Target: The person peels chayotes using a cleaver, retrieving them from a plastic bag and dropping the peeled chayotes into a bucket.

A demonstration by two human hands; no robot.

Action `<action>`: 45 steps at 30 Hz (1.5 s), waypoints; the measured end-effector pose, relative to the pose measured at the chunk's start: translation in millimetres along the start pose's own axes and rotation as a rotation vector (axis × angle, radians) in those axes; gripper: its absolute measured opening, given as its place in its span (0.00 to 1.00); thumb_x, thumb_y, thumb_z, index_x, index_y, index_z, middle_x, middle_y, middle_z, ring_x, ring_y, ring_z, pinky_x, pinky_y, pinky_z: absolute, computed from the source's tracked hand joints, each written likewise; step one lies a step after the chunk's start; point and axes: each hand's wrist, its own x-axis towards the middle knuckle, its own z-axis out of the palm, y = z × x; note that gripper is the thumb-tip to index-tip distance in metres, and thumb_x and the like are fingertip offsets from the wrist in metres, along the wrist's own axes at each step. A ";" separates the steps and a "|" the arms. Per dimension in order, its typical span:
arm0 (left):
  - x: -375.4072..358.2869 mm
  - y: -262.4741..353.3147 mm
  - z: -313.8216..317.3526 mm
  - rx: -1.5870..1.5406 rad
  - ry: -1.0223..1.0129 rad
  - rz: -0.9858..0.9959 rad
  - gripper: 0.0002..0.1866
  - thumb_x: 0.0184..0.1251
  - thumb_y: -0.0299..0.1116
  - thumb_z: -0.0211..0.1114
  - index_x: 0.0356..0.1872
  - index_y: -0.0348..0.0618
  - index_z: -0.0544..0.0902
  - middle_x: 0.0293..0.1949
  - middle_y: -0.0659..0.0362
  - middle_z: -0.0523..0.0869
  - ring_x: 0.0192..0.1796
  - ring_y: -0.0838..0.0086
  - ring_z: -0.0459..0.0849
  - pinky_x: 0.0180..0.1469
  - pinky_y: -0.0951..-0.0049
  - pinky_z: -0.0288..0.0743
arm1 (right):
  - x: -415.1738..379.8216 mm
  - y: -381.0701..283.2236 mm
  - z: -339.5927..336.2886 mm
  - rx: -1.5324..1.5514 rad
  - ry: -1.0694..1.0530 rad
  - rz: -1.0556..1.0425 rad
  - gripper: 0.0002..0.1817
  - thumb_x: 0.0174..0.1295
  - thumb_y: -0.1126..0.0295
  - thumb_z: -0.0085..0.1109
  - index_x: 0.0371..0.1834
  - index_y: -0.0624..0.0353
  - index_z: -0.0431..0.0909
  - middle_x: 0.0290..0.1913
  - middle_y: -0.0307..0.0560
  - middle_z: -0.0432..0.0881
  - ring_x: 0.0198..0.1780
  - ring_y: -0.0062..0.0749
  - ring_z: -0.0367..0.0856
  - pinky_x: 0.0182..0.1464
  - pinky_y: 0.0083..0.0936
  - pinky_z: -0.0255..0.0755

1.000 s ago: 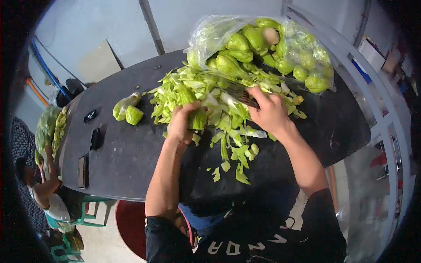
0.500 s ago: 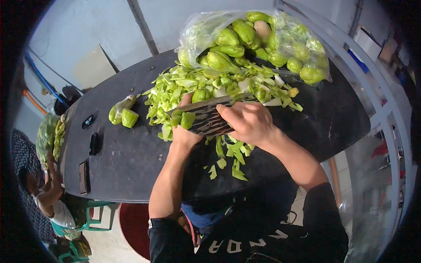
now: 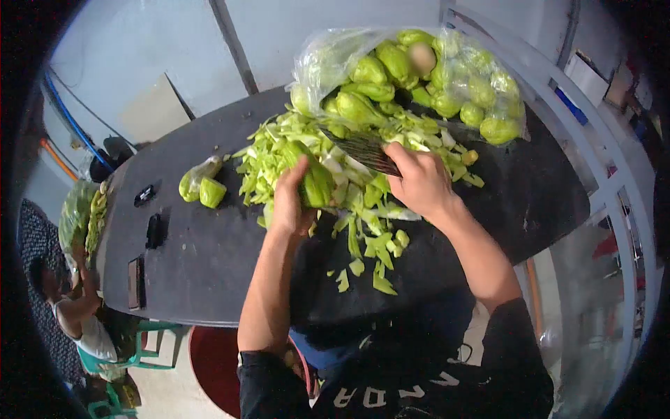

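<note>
My left hand is closed around a green chayote over the near edge of a heap of cut green pieces. In my right hand is a wide, dark-patterned knife, its blade pointing up and left, apart from the chayote. Loose slices lie on the dark table below the hands. Behind the heap, a clear plastic bag holds several whole chayotes.
Two chayote pieces, dark small objects and a brown phone-like item lie at the left. A seated person handles a bag of greens. A metal railing stands right; a red tub is below the table.
The knife has come away from my left hand, its blade now turned narrower to view. My left hand now shows the chayote upright, and more small pieces lie on the near side.
</note>
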 end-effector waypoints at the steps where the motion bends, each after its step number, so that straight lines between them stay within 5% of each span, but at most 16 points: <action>1: 0.2 -2.6 -7.4 -0.183 -0.064 -0.066 0.23 0.75 0.51 0.52 0.54 0.40 0.75 0.41 0.53 0.83 0.43 0.61 0.84 0.43 0.59 0.81 | -0.6 -1.1 4.0 0.015 0.028 -0.082 0.14 0.50 0.75 0.62 0.40 0.56 0.71 0.25 0.51 0.81 0.27 0.54 0.82 0.30 0.43 0.76; 4: 2.5 0.0 3.2 -0.449 -0.050 -0.115 0.26 0.75 0.52 0.50 0.57 0.40 0.75 0.47 0.50 0.83 0.47 0.57 0.84 0.50 0.56 0.80 | -2.5 -8.6 12.1 0.010 0.071 -0.218 0.13 0.50 0.76 0.60 0.40 0.58 0.73 0.24 0.48 0.79 0.26 0.48 0.82 0.26 0.39 0.76; 7: -3.3 0.3 1.8 -0.544 0.024 -0.150 0.27 0.75 0.53 0.50 0.58 0.39 0.75 0.52 0.47 0.83 0.51 0.54 0.83 0.56 0.54 0.78 | -6.9 -22.8 15.6 -0.128 0.055 -0.479 0.13 0.55 0.72 0.57 0.44 0.61 0.77 0.21 0.40 0.75 0.23 0.29 0.80 0.22 0.26 0.75; 11: -5.9 -1.6 4.6 -0.626 -0.075 -0.204 0.27 0.73 0.53 0.52 0.57 0.39 0.77 0.49 0.46 0.84 0.49 0.55 0.84 0.56 0.54 0.79 | -9.3 -39.2 18.5 -0.137 0.070 -0.512 0.14 0.56 0.71 0.57 0.46 0.61 0.77 0.20 0.37 0.70 0.21 0.27 0.76 0.21 0.25 0.73; 20: -6.7 -5.7 7.3 -0.679 -0.162 -0.218 0.27 0.70 0.55 0.52 0.53 0.40 0.78 0.48 0.47 0.84 0.48 0.57 0.83 0.54 0.56 0.78 | -10.7 -37.6 18.1 -0.141 0.065 -0.518 0.18 0.49 0.77 0.60 0.46 0.67 0.79 0.20 0.39 0.70 0.20 0.30 0.74 0.21 0.26 0.70; 22: -18.1 7.4 21.7 -0.522 0.072 -0.158 0.27 0.70 0.55 0.52 0.53 0.40 0.78 0.49 0.48 0.83 0.49 0.57 0.82 0.55 0.56 0.77 | -11.1 -32.6 18.1 -0.136 0.061 -0.478 0.12 0.56 0.73 0.55 0.44 0.62 0.77 0.19 0.39 0.71 0.19 0.30 0.75 0.19 0.27 0.72; 26: -18.3 10.1 18.5 -0.544 0.016 -0.133 0.24 0.71 0.52 0.53 0.53 0.41 0.78 0.50 0.49 0.83 0.50 0.57 0.82 0.54 0.56 0.77 | -12.9 -30.5 18.5 -0.153 0.011 -0.399 0.20 0.45 0.79 0.61 0.47 0.67 0.79 0.21 0.40 0.75 0.21 0.33 0.77 0.22 0.29 0.73; 28: -12.6 9.0 11.9 -0.518 0.045 -0.110 0.23 0.71 0.51 0.53 0.53 0.41 0.78 0.50 0.50 0.84 0.50 0.58 0.82 0.53 0.56 0.78 | -10.6 -27.2 20.4 -0.093 0.051 -0.353 0.11 0.56 0.73 0.55 0.42 0.60 0.78 0.18 0.43 0.76 0.19 0.38 0.80 0.19 0.34 0.74; 34: -14.0 9.8 11.0 -0.421 -0.074 -0.058 0.25 0.74 0.49 0.50 0.59 0.40 0.76 0.53 0.53 0.83 0.53 0.61 0.82 0.56 0.59 0.77 | -5.9 -9.2 15.0 -0.047 0.012 -0.222 0.13 0.52 0.75 0.57 0.42 0.53 0.78 0.18 0.48 0.78 0.22 0.46 0.83 0.22 0.40 0.76; 42: -21.9 12.3 20.3 -0.422 -0.131 -0.134 0.27 0.74 0.50 0.48 0.63 0.40 0.74 0.56 0.50 0.83 0.54 0.59 0.83 0.61 0.57 0.75 | -6.7 -35.4 -0.8 0.004 -0.013 -0.317 0.15 0.48 0.76 0.60 0.42 0.60 0.77 0.20 0.43 0.80 0.20 0.40 0.82 0.21 0.36 0.76; 45: -20.3 7.5 19.8 -0.424 0.046 -0.020 0.25 0.73 0.49 0.50 0.60 0.40 0.75 0.56 0.49 0.80 0.56 0.59 0.80 0.60 0.54 0.74 | -7.5 -17.6 13.6 -0.045 -0.003 -0.243 0.12 0.51 0.75 0.58 0.40 0.57 0.76 0.20 0.45 0.79 0.20 0.42 0.82 0.21 0.38 0.76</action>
